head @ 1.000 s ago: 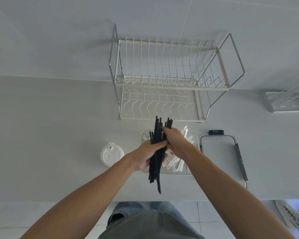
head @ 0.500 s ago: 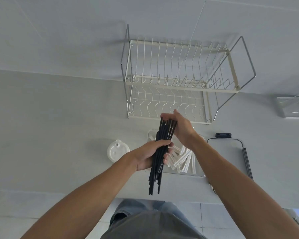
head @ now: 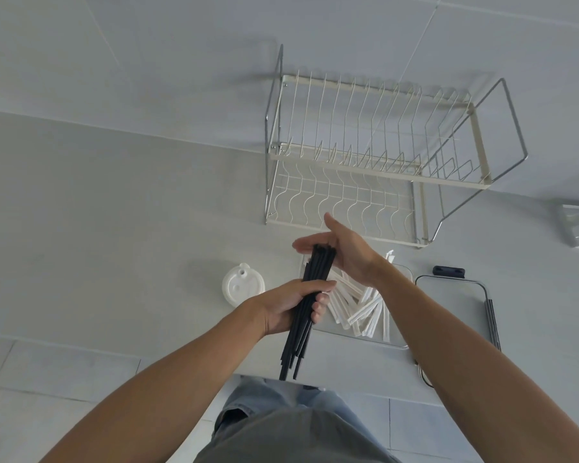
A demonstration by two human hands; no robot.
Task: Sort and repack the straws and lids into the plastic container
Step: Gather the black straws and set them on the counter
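Fingers of the left hand [head: 286,304] grip black straws [head: 310,297]; right hand [head: 343,250] flat against their tips, above the grey counter [head: 114,228].

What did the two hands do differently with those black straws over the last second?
The right hand let go of the bundle of black straws, opened flat and now presses against their far ends. The left hand kept gripping the bundle. The white wrapped straws stayed in the clear plastic container.

On the desk [head: 97,228], the rack [head: 375,155] stands at the back; the container [head: 400,342] lies before it, wrapped straws [head: 365,309] inside; the lid [head: 241,285] left of it; the frame [head: 455,295] right.
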